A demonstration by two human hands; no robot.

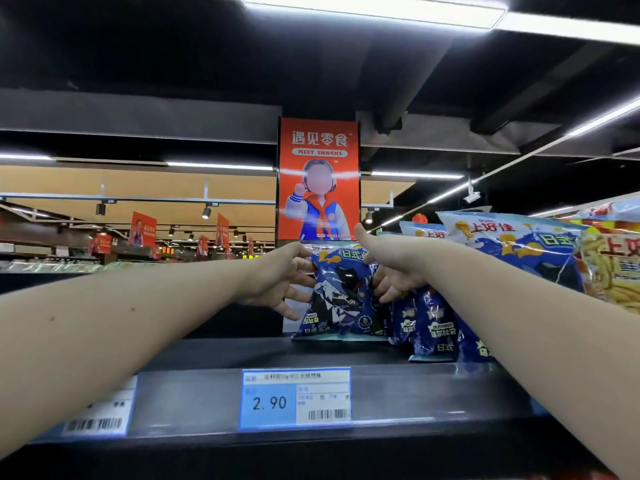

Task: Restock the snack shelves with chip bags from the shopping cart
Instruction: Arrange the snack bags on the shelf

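Both forearms are reaching over the shelf point(398, 400), the left hand point(273, 278) and right hand point(398, 268), fingers spread, pressing the blue chip bag point(341, 299) from either side, apparently steadying it upright beside the matching bags point(434, 323).

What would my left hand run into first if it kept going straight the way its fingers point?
The blue chip bag. The fingers of the left hand point right and seem to touch its left edge. Depth is unclear, but nothing else shows between them.
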